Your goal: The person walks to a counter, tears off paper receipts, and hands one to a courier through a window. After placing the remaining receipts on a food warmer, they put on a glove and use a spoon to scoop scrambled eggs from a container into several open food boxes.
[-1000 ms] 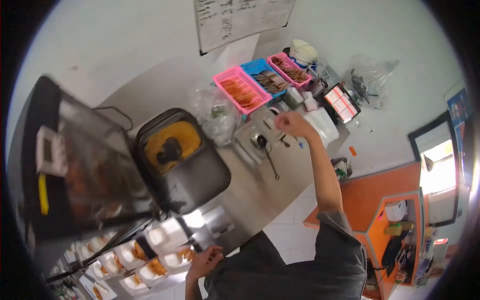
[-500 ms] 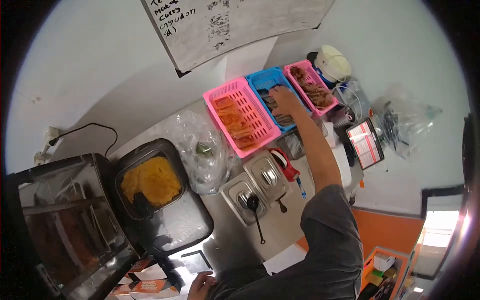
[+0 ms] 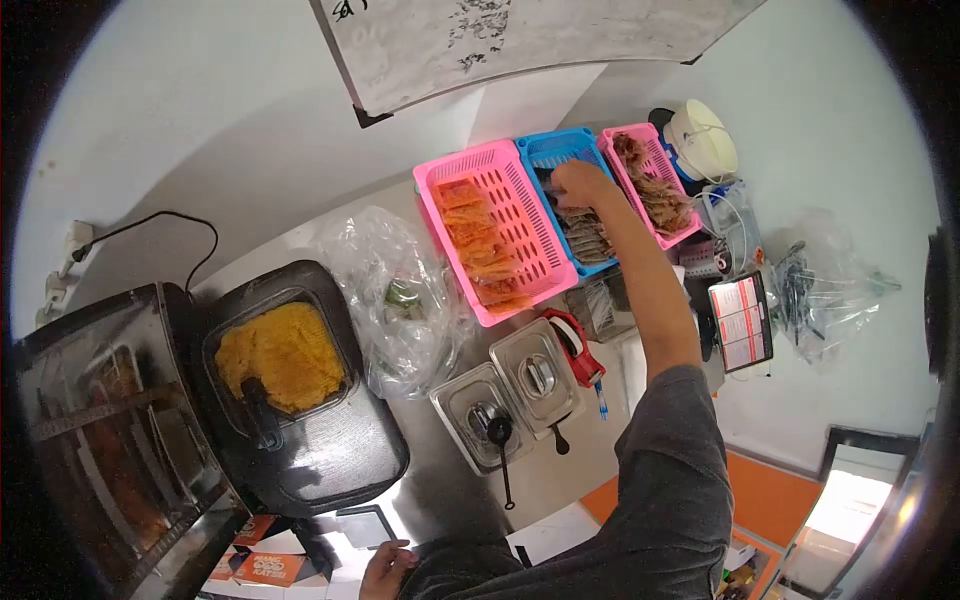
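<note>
My right hand (image 3: 582, 186) reaches into the blue basket (image 3: 541, 147), its fingers curled down over dark grey packets (image 3: 588, 238) lying in a row. The fingertips are hidden, so I cannot make out what they pinch. To the left of it stands a pink basket (image 3: 535, 222) with flat orange packets (image 3: 473, 231). A smaller pink basket (image 3: 688, 238) on the right holds bundles of brownish packets (image 3: 661, 199). Low in the view, by the counter's near edge, my left hand (image 3: 388, 572) is loosely bent with fingers apart and nothing visible in it.
Two lidded steel containers (image 3: 545, 400) stand in front, one with a black ladle (image 3: 499, 432). A red tape dispenser (image 3: 575, 350) lies beside them. At left are a clear plastic bag (image 3: 385, 340), a black tray of yellow crumbs (image 3: 290, 350) and a glass-fronted display case (image 3: 120, 420).
My right hand has closed from a spread reach to curled fingers within the blue basket. The view has shifted, and my left hand sits slightly further left.
</note>
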`<state>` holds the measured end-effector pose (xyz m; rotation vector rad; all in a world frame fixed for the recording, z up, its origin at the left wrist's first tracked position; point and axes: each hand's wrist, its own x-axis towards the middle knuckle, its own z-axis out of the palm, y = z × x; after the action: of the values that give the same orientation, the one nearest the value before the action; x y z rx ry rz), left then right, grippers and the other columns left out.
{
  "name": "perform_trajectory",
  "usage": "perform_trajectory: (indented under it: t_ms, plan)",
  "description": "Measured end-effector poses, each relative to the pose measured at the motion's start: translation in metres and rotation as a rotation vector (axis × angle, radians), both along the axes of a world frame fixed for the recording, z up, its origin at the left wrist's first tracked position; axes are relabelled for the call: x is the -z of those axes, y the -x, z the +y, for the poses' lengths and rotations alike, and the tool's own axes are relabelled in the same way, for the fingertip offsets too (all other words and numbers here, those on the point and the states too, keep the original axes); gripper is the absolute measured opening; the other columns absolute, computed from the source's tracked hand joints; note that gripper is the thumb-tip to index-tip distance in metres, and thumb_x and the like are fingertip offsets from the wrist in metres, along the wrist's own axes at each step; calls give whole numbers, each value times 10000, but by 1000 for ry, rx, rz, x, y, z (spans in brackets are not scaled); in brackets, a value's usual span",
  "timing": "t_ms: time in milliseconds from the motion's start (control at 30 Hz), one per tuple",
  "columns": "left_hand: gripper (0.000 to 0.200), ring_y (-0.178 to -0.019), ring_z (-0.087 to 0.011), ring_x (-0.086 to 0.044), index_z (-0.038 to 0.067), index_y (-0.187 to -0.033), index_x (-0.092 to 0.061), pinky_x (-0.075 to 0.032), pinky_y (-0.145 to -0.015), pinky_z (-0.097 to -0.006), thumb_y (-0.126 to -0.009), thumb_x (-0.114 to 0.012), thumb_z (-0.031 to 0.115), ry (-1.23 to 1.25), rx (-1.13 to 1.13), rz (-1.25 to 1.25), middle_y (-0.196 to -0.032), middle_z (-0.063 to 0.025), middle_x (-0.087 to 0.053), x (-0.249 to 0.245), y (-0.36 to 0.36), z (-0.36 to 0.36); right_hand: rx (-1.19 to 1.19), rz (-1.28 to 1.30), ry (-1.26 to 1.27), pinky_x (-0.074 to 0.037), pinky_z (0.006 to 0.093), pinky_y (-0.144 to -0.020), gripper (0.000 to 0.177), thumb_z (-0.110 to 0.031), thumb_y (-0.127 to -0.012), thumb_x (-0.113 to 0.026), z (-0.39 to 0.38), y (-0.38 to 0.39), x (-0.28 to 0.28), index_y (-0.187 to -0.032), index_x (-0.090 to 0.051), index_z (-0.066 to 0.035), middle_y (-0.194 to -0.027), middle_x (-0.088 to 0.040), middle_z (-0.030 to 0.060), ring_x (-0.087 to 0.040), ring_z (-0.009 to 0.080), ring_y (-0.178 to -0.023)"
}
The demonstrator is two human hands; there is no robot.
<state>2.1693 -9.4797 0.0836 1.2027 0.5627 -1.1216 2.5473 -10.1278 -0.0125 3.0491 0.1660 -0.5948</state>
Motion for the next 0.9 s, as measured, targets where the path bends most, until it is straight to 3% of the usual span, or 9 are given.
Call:
perform_trajectory:
  t_ms: [133, 267, 333, 467, 533, 633, 700, 733, 900]
  plan:
    - [299, -838, -117, -530, 53, -1273, -511, -456, -719, -238, -1000, -545, 172, -124, 123, -26, -963, -8, -567, -14, -13, -9, 40, -228, 35, -540, 485, -791, 218, -105, -746, -626, -15, -7, 22, -915, -700, 11, -941, -679, 246, -668, 391, -931]
    - [283, -807, -142, -538, 80, -1253, -535, -464, -687, -270, -997, -557, 198, -92, 56, -54, -968, -24, -594, -20, -7, -12, 121, -275, -30, -540, 473, -748, 214, -136, -775, -615, -31, -3, -8, -893, -691, 26, -863, -670, 257, -665, 414, -840]
    - [281, -798, -153, -541, 91, -1250, -543, -467, -681, -285, -996, -561, 211, -136, -34, -36, -967, -35, -606, -12, 4, -4, 182, -387, -399, -483, 398, -655, 138, -130, -816, -643, -34, 15, -40, -856, -661, 1, -721, -634, 147, -618, 271, -707]
    - [292, -964, -161, -649, 18, -1238, -562, -509, -874, -310, -989, -580, 169, -216, 438, -355, -1015, -94, -679, 29, 17, 19, 318, -263, -716, -462, 267, -622, 143, -141, -883, -658, 22, 76, -121, -882, -676, 0, -700, -617, 25, -570, 85, -710]
    - [329, -973, -194, -661, 26, -1254, -561, -516, -859, -329, -978, -599, 200, -258, 515, -490, -1056, -117, -673, 11, 7, 7, 286, -234, -808, -475, 263, -637, 122, -116, -884, -660, 75, 120, -152, -912, -684, 1, -751, -639, 2, -584, 92, -704]
    - [292, -979, -280, -648, 31, -1196, -560, -522, -828, -352, -945, -624, 166, -222, 291, -746, -1063, -159, -625, -16, -1, -19, 261, 2, -919, -489, 242, -628, 92, -91, -893, -665, 164, 194, -169, -909, -682, -2, -786, -659, 10, -594, 79, -677]
    - [494, -1147, -335, -543, 15, -1242, -499, -486, -925, -405, -872, -716, 261, -335, 313, -969, -1173, -194, -540, -36, 0, -22, 169, 184, -901, -506, 223, -613, 59, -68, -887, -690, 237, 247, -172, -884, -683, -10, -790, -676, 16, -622, 75, -686]
    - [634, -1176, -362, -502, 10, -1282, -464, -473, -949, -405, -829, -759, 342, -314, 185, -1073, -1212, -218, -485, -37, 6, -21, 218, 244, -1117, -514, 227, -629, 76, -93, -844, -728, 285, 274, -169, -871, -704, -27, -804, -698, 16, -647, 81, -722]
    - [747, -1184, -346, -508, 8, -1284, -459, -463, -963, -412, -733, -850, 327, -327, -67, -1140, -1257, -210, -481, -56, 51, 56, 133, 456, -1379, -523, 237, -639, 99, -85, -850, -737, 502, 369, -165, -873, -690, -1, -803, -694, 27, -644, 78, -705]
